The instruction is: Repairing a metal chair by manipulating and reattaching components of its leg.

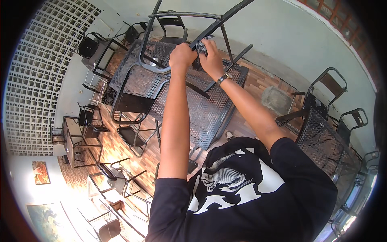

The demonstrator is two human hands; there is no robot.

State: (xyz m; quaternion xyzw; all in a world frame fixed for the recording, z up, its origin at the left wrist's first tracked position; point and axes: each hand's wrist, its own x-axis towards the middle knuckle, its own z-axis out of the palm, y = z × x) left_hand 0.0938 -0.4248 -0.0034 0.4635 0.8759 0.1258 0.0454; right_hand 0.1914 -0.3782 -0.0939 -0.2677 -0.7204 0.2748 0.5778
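Observation:
A black metal chair [133,103] lies tipped over on a perforated metal table [209,117], with its legs pointing up and away. My left hand [182,56] is closed around a bar of the chair's frame. Close beside it, my right hand [211,60] pinches a crumpled black-and-white patterned cloth [202,46] against the same bar. Part of the cloth is hidden behind the fingers. A watch [224,78] is on my right wrist. On the tabletop behind my left hand sits a small whitish round object [154,61], too small to name.
Another perforated table [322,141] stands at the right, with a black chair [328,86] beside it. Several more chairs and a wooden-sided table [74,139] stand at the left. A grey concrete block [277,100] lies on the floor by the wall.

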